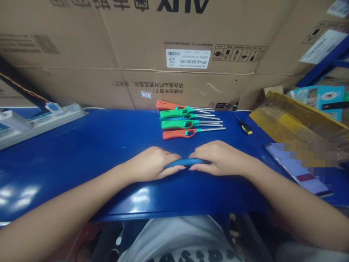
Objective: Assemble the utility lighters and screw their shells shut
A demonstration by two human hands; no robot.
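Note:
My left hand (pixel 151 162) and my right hand (pixel 218 158) rest close together on the blue table (pixel 89 145). Both are curled round the ends of a blue lighter body (pixel 185 162) that lies flat between them; only its middle shows. Behind the hands, several long-nosed lighters (pixel 188 120) with orange and green handles and thin metal tubes lie in a row, handles to the left.
A small screwdriver (pixel 244 125) with a yellow-black handle lies right of the lighters. A phone (pixel 297 169) lies at the right edge, beside a brown padded bag (pixel 294 116). A white power strip (pixel 40 120) is at the left. Large cardboard boxes (pixel 163 47) wall the back.

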